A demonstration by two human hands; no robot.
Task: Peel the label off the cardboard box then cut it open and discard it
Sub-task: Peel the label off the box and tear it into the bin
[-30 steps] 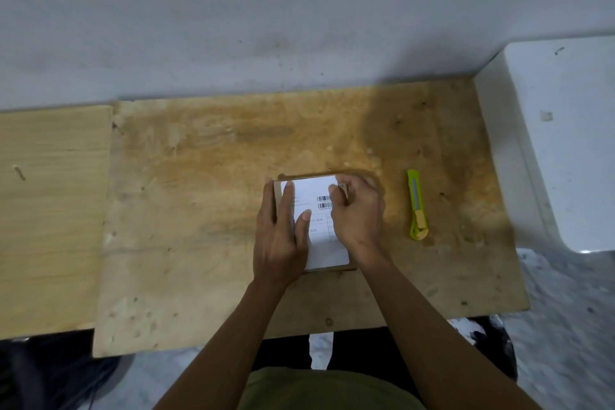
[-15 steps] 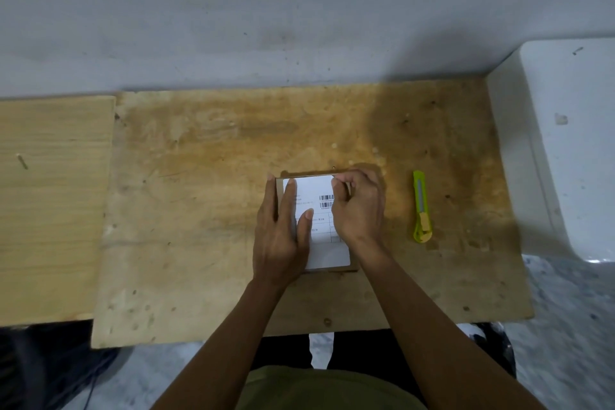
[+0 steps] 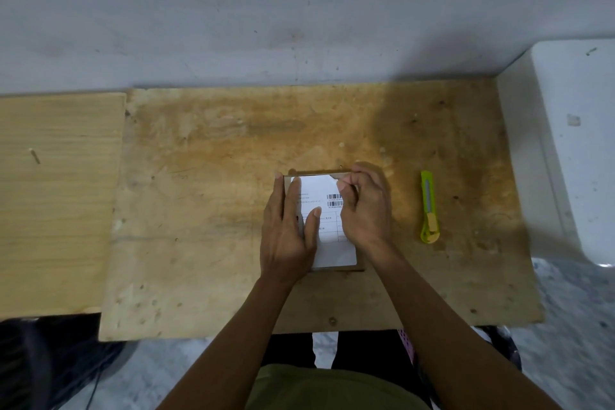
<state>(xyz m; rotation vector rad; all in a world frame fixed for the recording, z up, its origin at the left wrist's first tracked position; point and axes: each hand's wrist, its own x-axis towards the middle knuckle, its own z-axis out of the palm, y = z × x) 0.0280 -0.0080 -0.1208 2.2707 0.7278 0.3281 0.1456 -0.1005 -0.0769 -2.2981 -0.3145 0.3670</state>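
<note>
Left hand: the left hand [image 3: 287, 226] lies flat and open on the near-left part of the small flat brown cardboard box [image 3: 336, 267], with the fingers spread over the left edge and the thumb on the paper. It grips nothing; it only presses the box down.
Right hand: the right hand [image 3: 365, 206] is curled at the far-right corner of the box, with fingertips pinched together where the white rectangular paper label with black barcodes [image 3: 327, 230] begins to lift. I judge that it pinches the label corner, though the fingers hide the contact itself.
Box position: it rests flat on the stained plywood table top [image 3: 216, 210], in the middle, just in front of the person.
Step in hand: peeling the label, at its very start; most of the label is flat on the box.
How to do it well: keep the left palm firm so the box does not slide; pull the corner low and slowly, back over the label toward the near-left, so the paper does not tear.
Risk: thin paper probably rips if it is pulled straight up or fast.
Tool for later: the lime-green plastic utility knife [image 3: 428, 208] lies to the right, well apart from the box, untouched.
Far side: the grey wall [image 3: 299, 10] stands behind the table.
</note>
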